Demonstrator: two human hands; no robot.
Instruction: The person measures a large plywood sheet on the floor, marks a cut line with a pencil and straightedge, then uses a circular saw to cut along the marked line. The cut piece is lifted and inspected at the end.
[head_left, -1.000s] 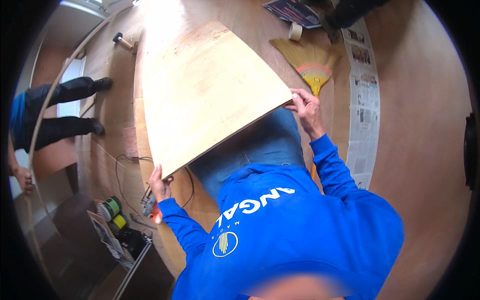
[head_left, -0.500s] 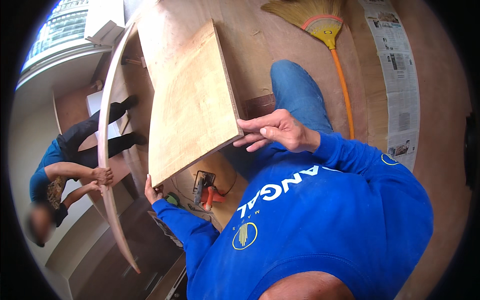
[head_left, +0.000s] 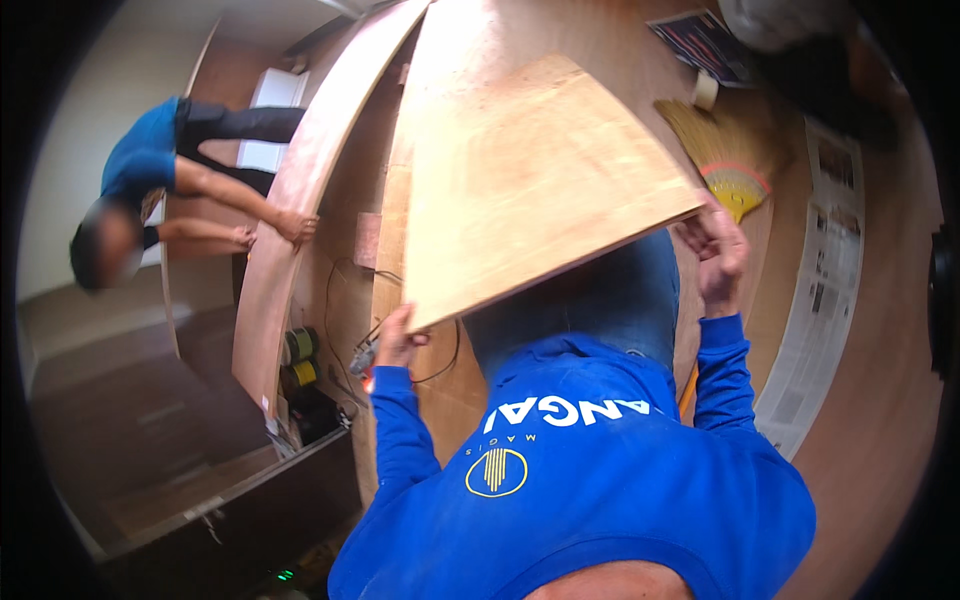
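A pale plywood panel is held up in front of me, its near edge slanting from lower left to upper right. My left hand grips its near left corner, thumb on the upper face. At the near right corner my right hand is closed on the edge, fingers partly under the board. Below the panel are my legs in blue jeans. Beside my left hand lies a grey and red power tool with a dark cord, partly hidden by my sleeve.
To the left a co-worker holds a long plywood sheet with both hands. Green and yellow rolls lie beside that sheet. On the right are a straw broom and a strip of newspaper. Someone's dark-clothed leg shows at upper right.
The panel has swung to the right and lies flatter to my view. My right hand, formerly extended against its edge, now grips the corner. The co-worker's sheet has turned its broad face towards me.
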